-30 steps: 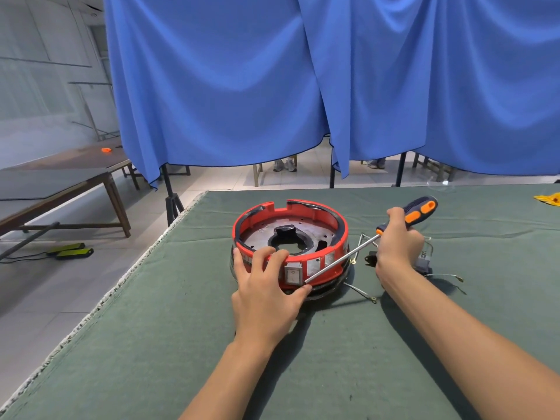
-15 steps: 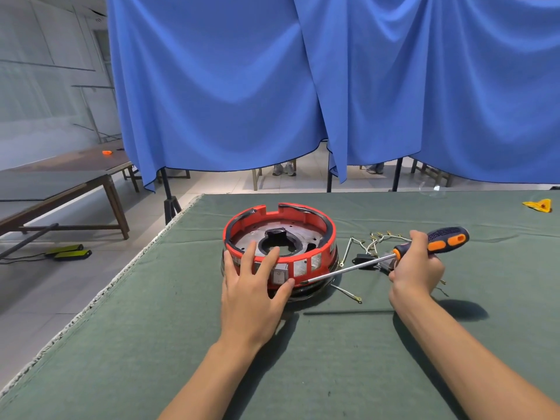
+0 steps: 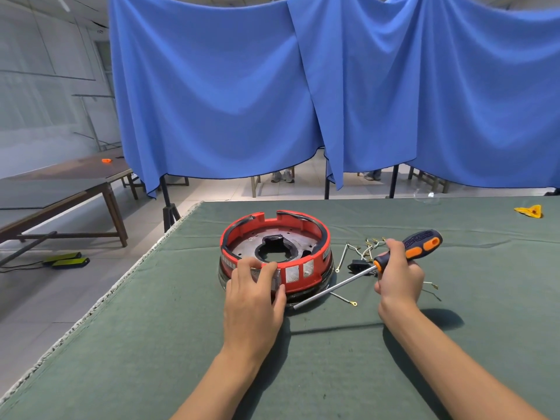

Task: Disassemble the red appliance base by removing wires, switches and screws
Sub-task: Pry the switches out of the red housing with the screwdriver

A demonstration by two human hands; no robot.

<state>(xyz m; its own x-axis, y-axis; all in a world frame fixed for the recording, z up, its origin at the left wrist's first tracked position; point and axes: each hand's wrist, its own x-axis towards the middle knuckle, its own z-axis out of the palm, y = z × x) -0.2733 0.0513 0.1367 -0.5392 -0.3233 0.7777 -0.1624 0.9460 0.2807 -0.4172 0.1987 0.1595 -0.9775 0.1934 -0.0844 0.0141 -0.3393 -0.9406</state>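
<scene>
Behind the left hand (image 3: 253, 291), the red base's (image 3: 303, 275) half-hidden switch.

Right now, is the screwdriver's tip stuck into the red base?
No. The screwdriver tip hangs free in front of the red base, above the cloth.

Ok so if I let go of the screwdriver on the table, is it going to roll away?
Probably only a little. The screwdriver has a round steel shaft, but its handle looks ribbed and the green cloth should grip it. Its thick handle would likely make it arc rather than roll straight. The right hand holds it now.
</scene>
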